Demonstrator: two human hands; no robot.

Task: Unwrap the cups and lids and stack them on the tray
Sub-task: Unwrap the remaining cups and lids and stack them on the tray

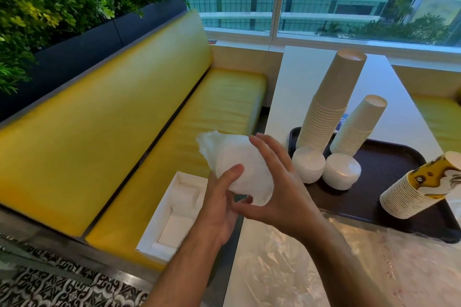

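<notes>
Wrapped lids (239,169) between hands, beside tray (389,169).

Whites against yellow and dark brown
I'm seeing white lids (308,165), a dark brown tray (389,169), a yellow bench (99,132), and black-and-white patterned floor tiles (50,289).

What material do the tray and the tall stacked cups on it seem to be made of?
Tray: probably hard plastic, dark brown, matte, with a moulded raised rim. Tall stacked cups: likely paper, plain off-white and matte, with thin rolled rims showing at the bottom.
</notes>
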